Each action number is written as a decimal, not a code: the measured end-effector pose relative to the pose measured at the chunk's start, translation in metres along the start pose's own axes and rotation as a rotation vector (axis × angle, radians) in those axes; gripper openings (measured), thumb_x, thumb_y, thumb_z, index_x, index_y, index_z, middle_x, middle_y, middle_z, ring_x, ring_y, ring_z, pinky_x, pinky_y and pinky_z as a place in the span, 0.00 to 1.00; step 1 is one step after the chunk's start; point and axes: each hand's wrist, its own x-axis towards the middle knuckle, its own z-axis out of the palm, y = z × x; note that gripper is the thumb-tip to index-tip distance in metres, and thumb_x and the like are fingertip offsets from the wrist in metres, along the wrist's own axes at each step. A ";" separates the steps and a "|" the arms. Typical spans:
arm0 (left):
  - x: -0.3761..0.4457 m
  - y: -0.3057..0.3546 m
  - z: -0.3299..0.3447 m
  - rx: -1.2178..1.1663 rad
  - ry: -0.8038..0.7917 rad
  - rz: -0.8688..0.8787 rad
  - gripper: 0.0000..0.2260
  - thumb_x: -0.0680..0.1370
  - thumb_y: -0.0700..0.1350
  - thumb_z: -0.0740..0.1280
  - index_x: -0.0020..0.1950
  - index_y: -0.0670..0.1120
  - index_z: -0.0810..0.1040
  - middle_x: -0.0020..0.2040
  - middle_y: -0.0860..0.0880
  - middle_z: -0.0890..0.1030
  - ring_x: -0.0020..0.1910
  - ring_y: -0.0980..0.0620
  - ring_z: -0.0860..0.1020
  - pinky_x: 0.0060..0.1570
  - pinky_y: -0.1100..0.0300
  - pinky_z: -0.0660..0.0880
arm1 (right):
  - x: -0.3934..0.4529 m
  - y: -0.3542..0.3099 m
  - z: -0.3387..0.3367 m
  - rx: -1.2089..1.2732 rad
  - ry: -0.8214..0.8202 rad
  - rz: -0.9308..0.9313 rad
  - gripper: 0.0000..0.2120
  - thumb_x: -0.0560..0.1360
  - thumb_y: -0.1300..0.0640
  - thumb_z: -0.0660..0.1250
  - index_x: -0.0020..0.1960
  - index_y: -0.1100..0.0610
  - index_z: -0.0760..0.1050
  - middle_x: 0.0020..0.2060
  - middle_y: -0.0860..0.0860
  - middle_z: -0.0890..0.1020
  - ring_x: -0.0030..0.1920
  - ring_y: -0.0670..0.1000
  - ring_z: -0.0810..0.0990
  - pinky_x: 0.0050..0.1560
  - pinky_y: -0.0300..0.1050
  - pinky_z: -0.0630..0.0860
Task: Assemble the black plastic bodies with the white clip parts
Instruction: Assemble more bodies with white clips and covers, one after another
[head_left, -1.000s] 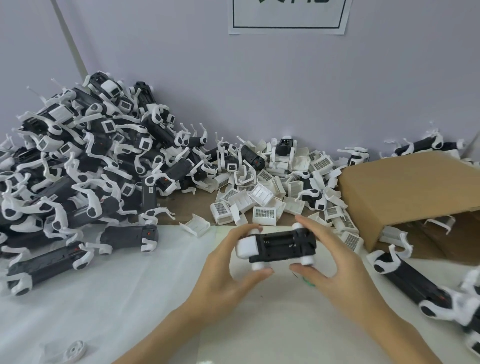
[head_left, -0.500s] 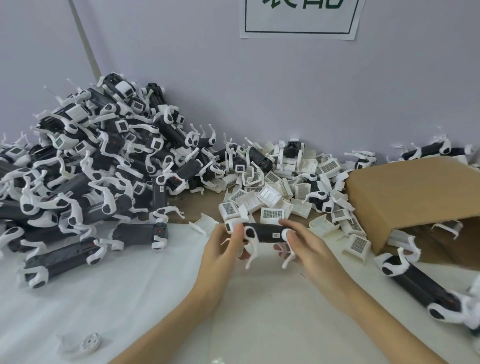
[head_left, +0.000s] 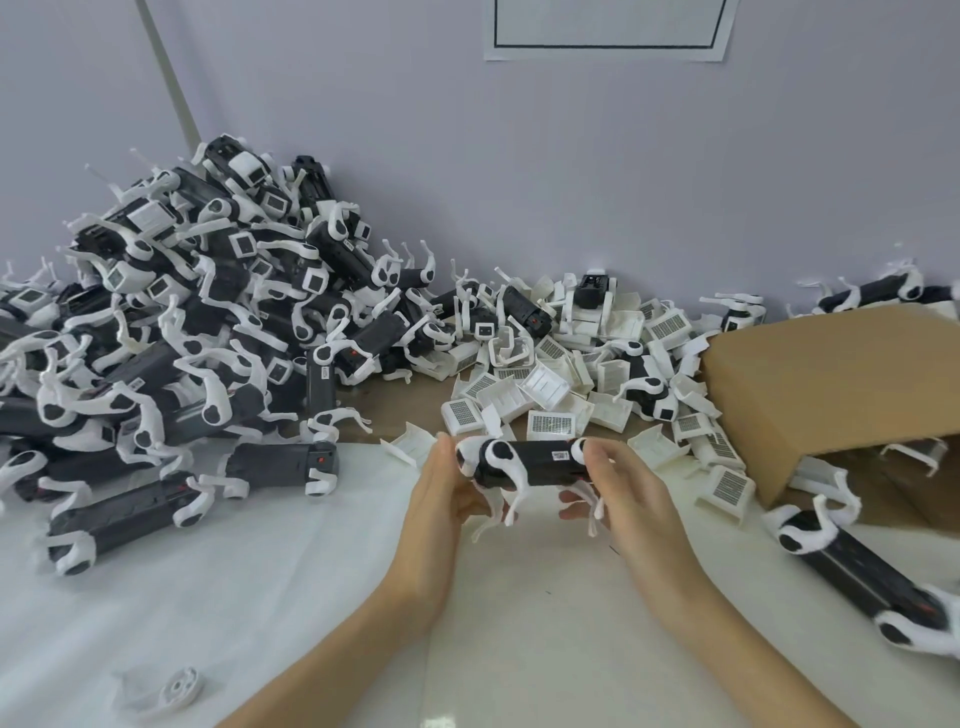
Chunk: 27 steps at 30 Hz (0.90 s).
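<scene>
I hold one black plastic body (head_left: 537, 464) lengthwise between both hands, just above the white table cover. White leg-like clips hang down from both of its ends. My left hand (head_left: 441, 493) grips its left end and my right hand (head_left: 621, 488) grips its right end, fingers curled round it. Loose white clip parts (head_left: 550, 423) with barcode labels lie in a heap just beyond the body.
A tall pile of black bodies with white clips (head_left: 182, 332) fills the left side against the wall. A cardboard box (head_left: 831, 384) lies on its side at the right. Another black body (head_left: 857, 566) lies in front of the box. A small white round part (head_left: 179, 688) sits at the near left.
The body has been turned over: its open compartment faced up a second ago, and now its closed labelled side shows with the white legs hanging down. Both hands kept hold and moved slightly away from me.
</scene>
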 end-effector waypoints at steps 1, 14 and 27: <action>0.000 0.000 0.001 0.019 -0.009 0.004 0.30 0.83 0.69 0.58 0.65 0.45 0.80 0.51 0.41 0.85 0.44 0.43 0.82 0.52 0.47 0.82 | -0.001 -0.001 0.001 -0.008 0.007 0.000 0.15 0.80 0.43 0.65 0.58 0.52 0.80 0.42 0.54 0.86 0.46 0.59 0.87 0.43 0.43 0.79; 0.002 0.004 -0.006 -0.060 0.014 -0.019 0.27 0.77 0.64 0.70 0.63 0.42 0.77 0.45 0.38 0.82 0.37 0.42 0.80 0.46 0.48 0.76 | -0.010 -0.011 0.012 -0.097 -0.023 -0.136 0.03 0.80 0.46 0.71 0.54 0.41 0.79 0.46 0.48 0.85 0.44 0.51 0.85 0.46 0.43 0.79; 0.000 0.016 -0.016 -0.397 0.319 -0.104 0.31 0.74 0.70 0.67 0.33 0.41 0.76 0.37 0.42 0.78 0.34 0.45 0.77 0.36 0.55 0.75 | -0.028 0.006 0.008 -0.656 -0.323 -0.729 0.31 0.79 0.50 0.74 0.78 0.45 0.66 0.72 0.43 0.69 0.75 0.49 0.69 0.71 0.41 0.69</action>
